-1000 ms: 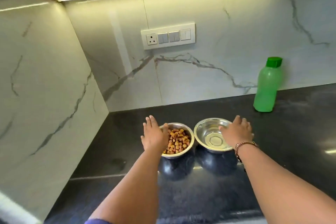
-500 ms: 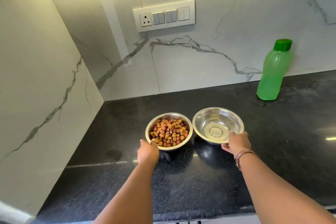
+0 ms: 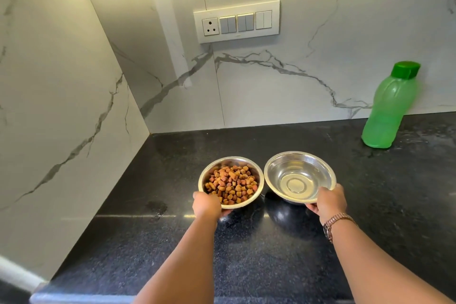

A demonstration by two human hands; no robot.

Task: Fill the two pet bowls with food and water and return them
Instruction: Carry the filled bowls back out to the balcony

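Two steel pet bowls are side by side over the black counter [image 3: 370, 205]. The left bowl [image 3: 246, 163] is full of brown kibble, and my left hand [image 3: 206, 204] grips its near rim. The right bowl [image 3: 299, 175] holds clear water; my right hand [image 3: 328, 201] grips its near right rim, thumb on top. Both bowls appear lifted slightly, with their reflections showing below them on the counter.
A green plastic bottle [image 3: 391, 108] with a green cap stands at the back right against the marble wall. A switch panel with a socket [image 3: 237, 22] is on the back wall. A marble side wall closes the left. A small wet patch [image 3: 155, 206] lies left of the bowls.
My hands slid from over the bowls to their near rims and took hold. The bowls came toward me and rose a little.
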